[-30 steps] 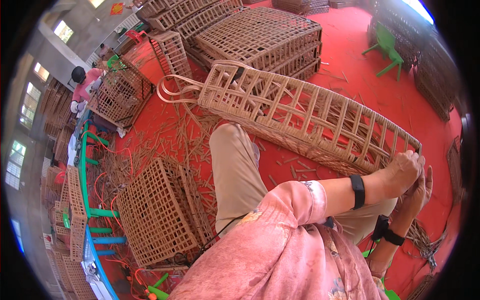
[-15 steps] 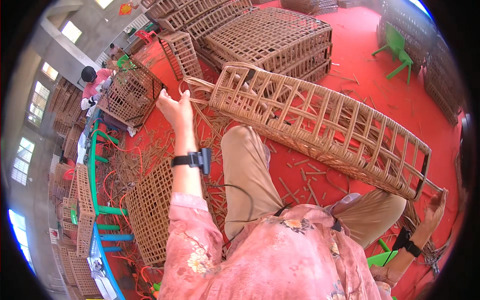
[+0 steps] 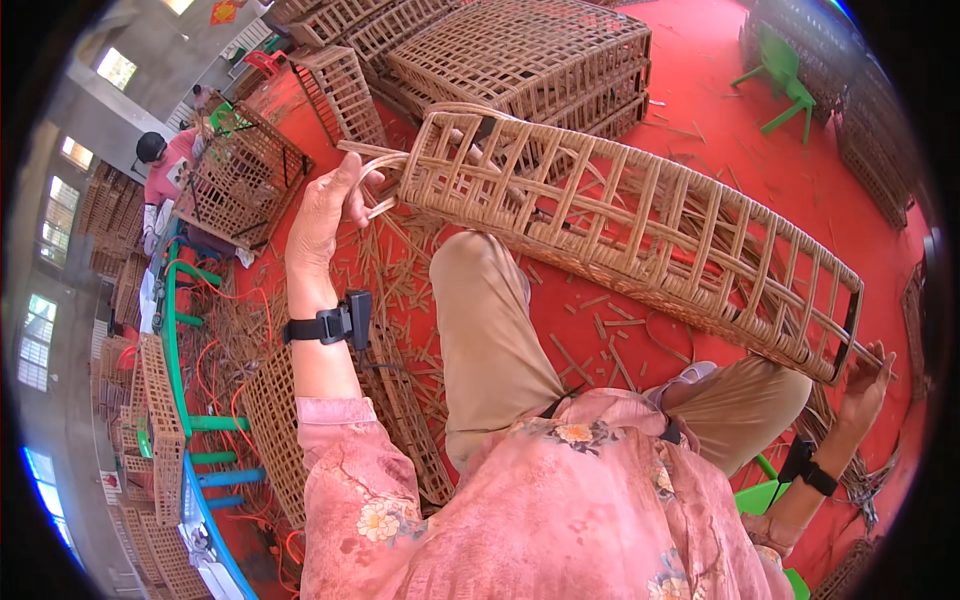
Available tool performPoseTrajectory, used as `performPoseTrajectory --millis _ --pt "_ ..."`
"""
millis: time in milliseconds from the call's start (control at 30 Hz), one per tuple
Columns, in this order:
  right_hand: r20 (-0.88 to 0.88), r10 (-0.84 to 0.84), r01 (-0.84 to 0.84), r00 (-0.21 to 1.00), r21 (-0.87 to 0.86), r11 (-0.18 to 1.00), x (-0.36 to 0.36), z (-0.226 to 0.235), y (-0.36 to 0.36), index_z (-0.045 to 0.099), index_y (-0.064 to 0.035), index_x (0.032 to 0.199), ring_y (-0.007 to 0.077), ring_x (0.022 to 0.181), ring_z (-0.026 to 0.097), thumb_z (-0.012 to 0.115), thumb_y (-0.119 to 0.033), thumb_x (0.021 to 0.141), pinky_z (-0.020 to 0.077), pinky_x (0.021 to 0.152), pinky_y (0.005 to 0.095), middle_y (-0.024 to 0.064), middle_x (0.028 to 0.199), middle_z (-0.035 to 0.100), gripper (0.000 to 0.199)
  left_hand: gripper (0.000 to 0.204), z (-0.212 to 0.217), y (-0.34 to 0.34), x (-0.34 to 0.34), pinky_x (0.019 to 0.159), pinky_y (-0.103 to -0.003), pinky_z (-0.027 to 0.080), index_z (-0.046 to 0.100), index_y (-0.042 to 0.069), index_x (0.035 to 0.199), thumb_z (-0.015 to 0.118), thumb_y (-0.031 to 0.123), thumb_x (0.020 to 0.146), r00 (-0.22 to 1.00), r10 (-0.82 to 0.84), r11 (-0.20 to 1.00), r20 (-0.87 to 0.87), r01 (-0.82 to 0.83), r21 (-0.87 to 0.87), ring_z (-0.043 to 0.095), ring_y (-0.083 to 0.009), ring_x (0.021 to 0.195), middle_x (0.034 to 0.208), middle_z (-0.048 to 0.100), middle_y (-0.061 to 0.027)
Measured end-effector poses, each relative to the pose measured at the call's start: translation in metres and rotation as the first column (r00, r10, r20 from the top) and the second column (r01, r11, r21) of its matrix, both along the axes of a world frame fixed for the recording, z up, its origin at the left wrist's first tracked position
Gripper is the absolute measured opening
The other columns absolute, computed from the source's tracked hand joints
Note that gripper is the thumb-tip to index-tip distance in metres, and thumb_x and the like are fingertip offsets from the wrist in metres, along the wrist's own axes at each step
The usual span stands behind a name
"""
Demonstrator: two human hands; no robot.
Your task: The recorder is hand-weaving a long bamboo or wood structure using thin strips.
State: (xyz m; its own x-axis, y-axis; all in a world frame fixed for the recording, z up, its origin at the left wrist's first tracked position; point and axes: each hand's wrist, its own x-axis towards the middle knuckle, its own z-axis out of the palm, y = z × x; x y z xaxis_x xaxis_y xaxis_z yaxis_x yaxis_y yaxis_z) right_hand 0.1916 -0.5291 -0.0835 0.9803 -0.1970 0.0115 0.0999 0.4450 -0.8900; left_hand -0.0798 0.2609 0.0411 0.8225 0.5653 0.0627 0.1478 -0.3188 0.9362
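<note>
Left hand point(image 3: 325, 215) reaches out to the near end of a long wicker basket point(image 3: 640, 262), its fingers bent and pinching the loose strand loops point(image 3: 385, 160) that stick out there. On the far side, the right hand point(image 3: 862, 390) is raised beside the basket's other end, palm turned inward, with its fingertips at the tip of a thin strand that pokes out past the dark end frame; whether those fingers squeeze the strand or only touch it, I cannot tell. The wicker basket lies slantwise in front of the person, its ladder-like open side facing up, its left end near the left knee point(image 3: 470, 265) and its right end at the right knee point(image 3: 765, 385). A black band with a small device point(image 3: 340, 322) sits on the left wrist, and another black band point(image 3: 822, 480) circles the right one. Beyond the basket stands a stack of wicker crates point(image 3: 530, 50), and a green plastic chair point(image 3: 782, 75) stands on the red floor point(image 3: 710, 90) at the upper right. Cut wicker scraps point(image 3: 615, 345) are scattered on the floor around the knees. Left of the left knee rests a latticed wicker panel point(image 3: 275, 420), partly behind the left arm. Farther off at the upper left, a co-worker point(image 3: 165, 180) in a pink top is beside a dark-framed wicker crate point(image 3: 240, 180).
</note>
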Motion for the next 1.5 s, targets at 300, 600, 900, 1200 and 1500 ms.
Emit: performPoseTrajectory --millis 300,600,900,1200,1500 --pt "-0.005 -0.077 0.077 0.997 -0.051 0.996 0.011 -0.007 -0.016 0.068 -0.0028 0.111 0.0119 0.069 0.063 0.061 -0.037 0.102 0.0460 0.056 0.0237 0.0026 0.090 0.070 0.036 0.034 -0.062 0.065 -0.043 0.076 -0.028 0.045 0.071 0.006 0.079 0.065 0.032 0.099 0.994 -0.068 0.987 -0.082 0.055 -0.154 0.059 -0.0091 0.076 0.076 0.067 -0.0022" --pt "0.024 -0.053 0.054 0.998 -0.036 0.998 0.007 -0.007 -0.014 0.068 -0.0020 0.110 0.0136 0.070 0.063 0.059 -0.036 0.104 0.0483 0.057 0.0246 0.0036 0.088 0.069 0.036 0.022 -0.021 0.032 0.004 0.079 -0.036 0.052 0.073 0.007 0.100 0.063 0.026 0.096 0.996 0.071 0.749 -0.061 -0.013 0.662 0.070 -0.0232 0.093 0.097 0.075 -0.0098" --pt "0.026 0.001 -0.001 1.000 0.019 1.000 0.009 -0.012 -0.022 0.069 -0.0022 0.110 0.0149 0.072 0.061 0.057 -0.036 0.104 0.0472 0.058 0.0266 0.0050 0.089 0.068 0.036 0.015 0.004 0.012 0.045 0.083 -0.039 0.047 0.076 0.012 0.097 0.067 0.022 0.089 0.969 0.189 0.249 -0.161 0.111 0.962 0.064 -0.0280 0.099 0.095 0.067 -0.0090" --pt "0.007 0.030 -0.031 1.000 0.123 0.992 0.010 -0.031 -0.026 0.070 -0.0028 0.107 0.0168 0.074 0.060 0.055 -0.038 0.105 0.0445 0.057 0.0276 0.0056 0.087 0.068 0.038 0.009 0.017 0.041 0.103 0.084 -0.043 0.045 0.073 0.013 0.084 0.071 0.022 0.086 0.981 -0.047 0.057 -0.187 0.190 0.980 0.062 -0.0275 0.094 0.090 0.063 -0.0064" --pt "0.054 -0.084 0.082 0.995 0.048 0.995 -0.006 -0.016 -0.007 0.070 -0.0037 0.104 0.0178 0.074 0.065 0.059 -0.037 0.103 0.0451 0.057 0.0273 0.0049 0.087 0.071 0.035 0.008 -0.014 -0.007 0.129 0.081 -0.045 0.044 0.071 0.012 0.094 0.071 0.016 0.087 0.889 -0.106 0.075 0.445 -0.439 0.896 0.063 -0.0273 0.092 0.087 0.061 -0.0058"
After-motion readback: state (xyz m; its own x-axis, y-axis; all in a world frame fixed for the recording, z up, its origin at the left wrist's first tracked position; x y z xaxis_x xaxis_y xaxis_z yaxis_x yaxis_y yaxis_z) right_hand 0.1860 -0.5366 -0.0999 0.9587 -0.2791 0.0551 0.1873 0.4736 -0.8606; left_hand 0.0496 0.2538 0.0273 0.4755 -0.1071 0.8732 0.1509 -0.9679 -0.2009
